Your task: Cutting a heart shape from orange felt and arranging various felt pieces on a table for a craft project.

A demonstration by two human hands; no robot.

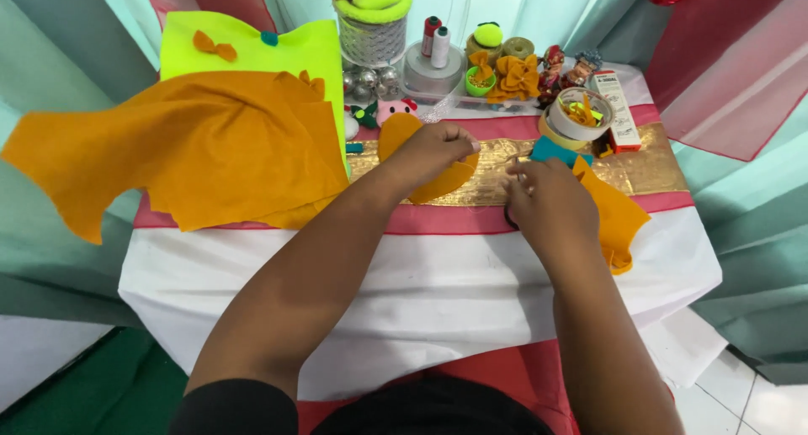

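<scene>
The left hand [433, 149] pinches a rounded orange felt piece [438, 185]; the right hand [547, 204] is closed on dark-handled scissors [511, 216] above the white-clothed table [421, 275].

Matt orange felt piece [438, 183], glossy gold ribbon [648, 170]

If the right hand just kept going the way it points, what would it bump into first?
Probably the teal felt piece just beyond the right hand, then the tape roll filled with orange scraps. Depth is hard to judge from above.
</scene>
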